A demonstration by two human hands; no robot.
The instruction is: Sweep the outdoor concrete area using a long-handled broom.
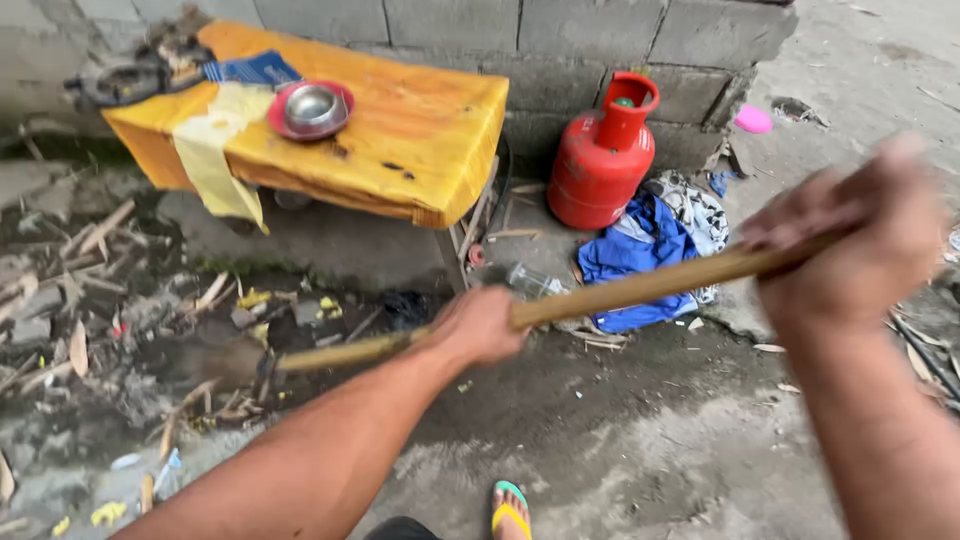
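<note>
A low table draped in orange cloth (420,140) filled the upper left, while both fists, left hand (480,325) mid-frame and blurred right hand (850,240), clenched a long wooden handle (640,285), its head, probably a hoe's, angled down into littered debris (120,330) for leverage.

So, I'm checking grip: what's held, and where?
A long wooden handle: left hand grips mid-shaft, right hand near its upper end.

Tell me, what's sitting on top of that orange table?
On the orange table: a steel bowl in a red dish, a yellow cloth, a blue packet and dark clutter. What lies beneath the cloth is hidden.
</note>
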